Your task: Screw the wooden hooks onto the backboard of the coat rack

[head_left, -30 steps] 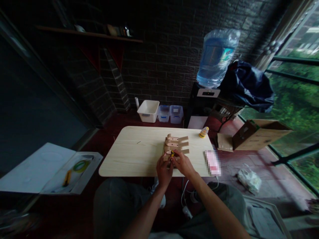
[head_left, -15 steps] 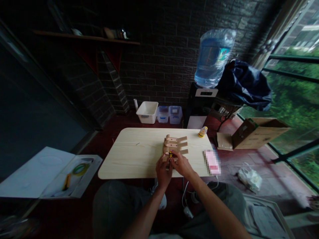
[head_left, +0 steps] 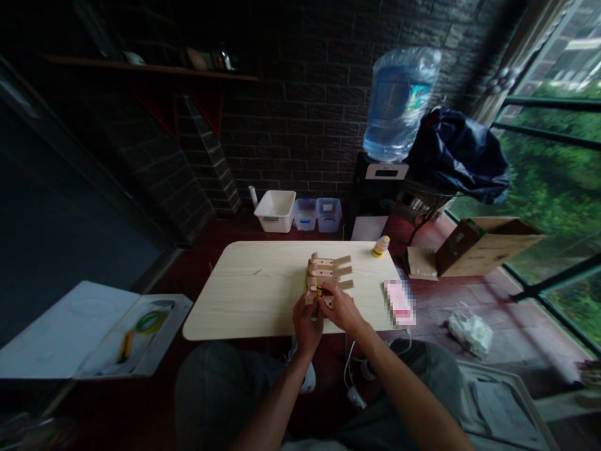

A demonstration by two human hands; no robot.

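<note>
On the table lies a tan, cardboard-like piece (head_left: 323, 272) with several strips that stick out to the right and curl up at their left ends. Both hands meet at its near end. My right hand (head_left: 342, 310) pinches a small yellow-and-black object (head_left: 320, 290), too small to name. Close beside it, my left hand (head_left: 308, 322) has its fingers closed at the near left edge of the tan piece. What its fingertips grip is partly hidden.
The pale wooden table (head_left: 225, 294) carries a small bottle with a yellow base (head_left: 380, 246) at the back right and a blurred pink item (head_left: 400, 302) at the right edge. An open white case (head_left: 162, 344) lies left. Behind stand bins (head_left: 277, 223) and a water dispenser (head_left: 380, 194).
The view has shifted slightly. Both hands stay at the near end of the tan piece, with the yellow-and-black object still in my right fingers.
</note>
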